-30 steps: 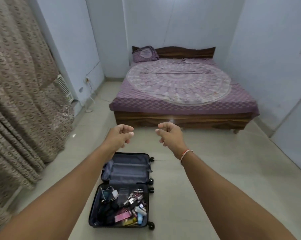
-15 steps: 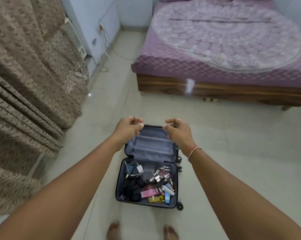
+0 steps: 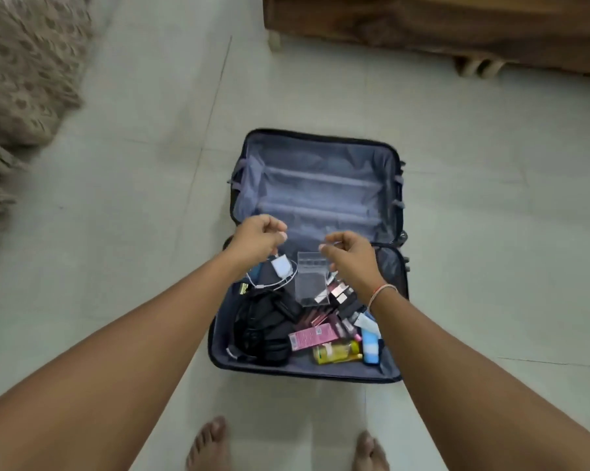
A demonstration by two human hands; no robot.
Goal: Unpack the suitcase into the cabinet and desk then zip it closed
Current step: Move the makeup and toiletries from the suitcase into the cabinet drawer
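A dark blue suitcase lies open on the floor, its grey-lined lid bare and folded away from me. The near half holds a clear zip bag, a white charger with cable, black headphones, a pink box, a yellow bottle, a blue tube and several small cosmetics. My left hand and my right hand hover above the hinge with fingers curled, holding nothing.
The wooden bed frame runs along the far side. A patterned beige curtain hangs at the left. Pale floor tiles surround the suitcase. My bare feet stand just before its near edge.
The view has tilted down from the bed to the suitcase. Both hands have come lower and now hover over the suitcase, still curled and holding nothing.
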